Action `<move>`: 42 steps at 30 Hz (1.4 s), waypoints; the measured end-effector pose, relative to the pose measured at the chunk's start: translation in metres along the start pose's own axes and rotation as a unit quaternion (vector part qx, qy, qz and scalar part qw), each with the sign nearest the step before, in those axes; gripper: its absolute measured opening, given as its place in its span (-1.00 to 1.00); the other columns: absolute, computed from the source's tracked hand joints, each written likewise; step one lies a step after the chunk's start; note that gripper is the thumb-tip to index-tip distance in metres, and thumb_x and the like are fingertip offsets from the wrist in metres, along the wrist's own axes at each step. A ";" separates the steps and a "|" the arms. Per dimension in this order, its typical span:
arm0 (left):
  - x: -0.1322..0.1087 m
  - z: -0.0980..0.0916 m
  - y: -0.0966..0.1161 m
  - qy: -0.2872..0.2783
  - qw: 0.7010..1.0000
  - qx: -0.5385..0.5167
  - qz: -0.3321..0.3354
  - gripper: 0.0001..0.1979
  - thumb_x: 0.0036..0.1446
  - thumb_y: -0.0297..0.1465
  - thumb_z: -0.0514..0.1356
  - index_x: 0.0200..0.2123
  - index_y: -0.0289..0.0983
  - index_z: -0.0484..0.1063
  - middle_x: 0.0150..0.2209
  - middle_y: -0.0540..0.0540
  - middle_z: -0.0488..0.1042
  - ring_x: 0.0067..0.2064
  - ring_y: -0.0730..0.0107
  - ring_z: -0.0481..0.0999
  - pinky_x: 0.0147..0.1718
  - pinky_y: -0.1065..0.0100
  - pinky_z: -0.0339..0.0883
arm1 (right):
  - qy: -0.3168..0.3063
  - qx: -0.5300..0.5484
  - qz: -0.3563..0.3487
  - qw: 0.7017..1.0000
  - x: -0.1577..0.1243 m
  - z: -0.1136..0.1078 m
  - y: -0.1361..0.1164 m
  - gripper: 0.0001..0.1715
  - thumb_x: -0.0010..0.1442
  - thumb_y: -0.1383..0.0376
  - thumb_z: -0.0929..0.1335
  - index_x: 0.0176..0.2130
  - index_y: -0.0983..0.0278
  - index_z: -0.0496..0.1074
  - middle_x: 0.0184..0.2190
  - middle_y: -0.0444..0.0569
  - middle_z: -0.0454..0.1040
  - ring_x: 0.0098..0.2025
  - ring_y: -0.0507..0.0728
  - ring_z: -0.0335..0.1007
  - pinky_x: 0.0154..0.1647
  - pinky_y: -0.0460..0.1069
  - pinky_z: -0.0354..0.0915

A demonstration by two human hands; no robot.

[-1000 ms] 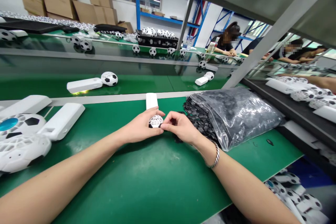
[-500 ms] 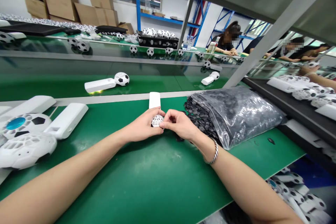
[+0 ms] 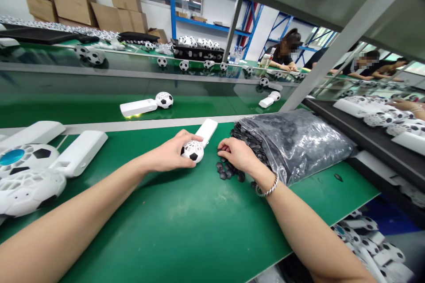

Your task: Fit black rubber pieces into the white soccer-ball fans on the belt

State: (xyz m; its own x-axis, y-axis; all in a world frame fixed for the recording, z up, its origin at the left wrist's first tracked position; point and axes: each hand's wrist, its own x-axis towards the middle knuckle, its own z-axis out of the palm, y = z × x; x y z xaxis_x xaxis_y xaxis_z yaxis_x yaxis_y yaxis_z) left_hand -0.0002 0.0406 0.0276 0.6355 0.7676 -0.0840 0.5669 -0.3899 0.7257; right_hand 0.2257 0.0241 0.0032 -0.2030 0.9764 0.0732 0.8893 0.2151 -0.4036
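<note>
- We are wrapping our left hand (image 3: 171,155) around the round head of a small fan (image 3: 193,151). The fingers are closing over the top and the thumb is pressing in from the near side, so the grip is snug on the head.
- The head is a hard white plastic ball with an open lattice and black patches, patterned like a football.
- The fan is resting on the green mat (image 3: 186,230), close to its far edge, with the flat white handle (image 3: 207,131) pointing away from us and slightly right.
- We are resting our right hand (image 3: 238,154) on a scatter of black pieces (image 3: 227,171), which are small, flat and matte. The fingers are curling down onto them, but we cannot tell whether one is pinched.
- The hands are sitting apart, with a narrow strip of bare mat between them.
- The near half of the smooth mat is giving open room toward us.
- A crinkled clear bag (image 3: 299,141) of the same pieces is lying just right of the right hand, closing off that side. A slanted metal post (image 3: 335,48) is rising behind it.
- Spare fans (image 3: 33,163) are lying at the mat's left edge, well apart from the hands.
</note>
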 end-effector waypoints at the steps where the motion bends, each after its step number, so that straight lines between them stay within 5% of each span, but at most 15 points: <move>1: 0.000 -0.003 -0.001 -0.012 1.000 -0.001 0.004 -0.40 -0.13 -0.36 0.18 0.06 -0.09 0.16 -0.11 -0.04 0.14 -0.12 0.24 0.31 -0.14 0.29 0.24 | 0.002 -0.001 -0.002 1.000 0.000 0.000 0.000 -0.92 0.01 0.33 0.36 -0.37 0.22 0.39 -0.39 -0.11 0.41 -0.36 0.02 0.31 -0.37 -0.11 0.16; 5: -0.001 -0.008 -0.004 -0.052 0.998 -0.009 0.030 -0.37 -0.15 -0.47 0.12 0.07 -0.05 0.14 -0.02 -0.03 0.13 -0.12 0.28 0.34 -0.20 0.36 0.26 | 0.040 0.038 -0.016 0.998 -0.002 -0.004 0.000 -0.91 0.02 0.36 0.35 -0.36 0.24 0.34 -0.49 -0.16 0.36 -0.44 0.00 0.26 -0.40 -0.11 0.14; 9: 0.000 -0.010 -0.005 -0.074 0.995 -0.018 0.057 -0.36 -0.16 -0.50 0.11 0.06 -0.06 0.14 0.00 -0.01 0.15 -0.10 0.29 0.33 -0.17 0.39 0.24 | 0.079 0.186 -0.064 0.977 -0.006 -0.007 -0.011 -0.86 0.13 0.30 0.26 -0.24 0.22 0.33 -0.55 -0.21 0.26 -0.54 -0.04 0.19 -0.45 -0.11 0.17; 15: 0.002 -0.009 -0.009 -0.070 0.995 -0.028 0.065 -0.36 -0.18 -0.51 0.13 0.05 -0.07 0.15 -0.02 0.00 0.17 -0.09 0.30 0.34 -0.15 0.38 0.25 | 0.002 0.404 -0.078 0.911 -0.010 -0.002 -0.027 -0.83 0.07 0.30 0.32 -0.26 0.28 0.35 -0.43 -0.13 0.39 -0.42 -0.01 0.36 -0.37 -0.09 0.31; 22: 0.004 0.003 -0.005 0.002 0.999 -0.010 0.039 -0.44 -0.16 -0.25 0.24 -0.01 -0.14 0.23 -0.09 -0.05 0.20 -0.04 0.22 0.30 -0.02 0.24 0.16 | 0.095 0.298 -0.162 0.936 -0.011 -0.002 -0.025 -0.91 0.06 0.34 0.35 -0.36 0.23 0.47 -0.32 -0.08 0.47 -0.22 0.05 0.37 -0.16 -0.04 0.28; 28: 0.002 -0.004 -0.005 -0.032 0.998 -0.041 0.026 -0.41 -0.19 -0.36 0.24 0.00 -0.14 0.19 -0.06 -0.03 0.27 -0.06 0.24 0.33 -0.08 0.28 0.21 | 0.060 0.255 -0.170 0.950 -0.011 -0.001 -0.026 -0.71 0.11 0.39 0.30 -0.12 0.22 0.38 -0.30 -0.08 0.46 -0.26 0.04 0.36 -0.20 -0.06 0.27; 35: 0.002 -0.007 -0.003 -0.044 0.998 -0.009 0.035 -0.41 -0.20 -0.39 0.20 0.00 -0.13 0.23 -0.06 -0.02 0.26 -0.04 0.23 0.31 -0.07 0.31 0.19 | 0.050 0.234 -0.146 0.960 -0.014 -0.005 -0.030 -0.87 0.19 0.36 0.21 -0.25 0.25 0.31 -0.31 -0.09 0.43 -0.26 0.02 0.35 -0.22 -0.07 0.24; 42: 0.001 -0.003 0.001 -0.029 1.000 -0.001 0.005 -0.42 -0.21 -0.41 0.17 0.00 -0.13 0.23 -0.05 -0.04 0.24 -0.07 0.23 0.33 -0.10 0.30 0.21 | 0.038 0.215 -0.123 0.968 -0.015 -0.007 -0.027 -0.76 0.20 0.37 0.17 -0.13 0.23 0.30 -0.28 -0.08 0.45 -0.25 0.04 0.37 -0.19 -0.04 0.25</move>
State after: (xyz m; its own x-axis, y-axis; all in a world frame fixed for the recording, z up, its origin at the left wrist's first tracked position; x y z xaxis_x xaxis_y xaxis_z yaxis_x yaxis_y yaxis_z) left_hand -0.0008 0.0426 0.0299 0.6703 0.7329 -0.1166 0.5597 -0.3960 0.7279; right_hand 0.2079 0.0038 0.0188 -0.3418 0.8986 0.2752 0.5626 0.4302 -0.7060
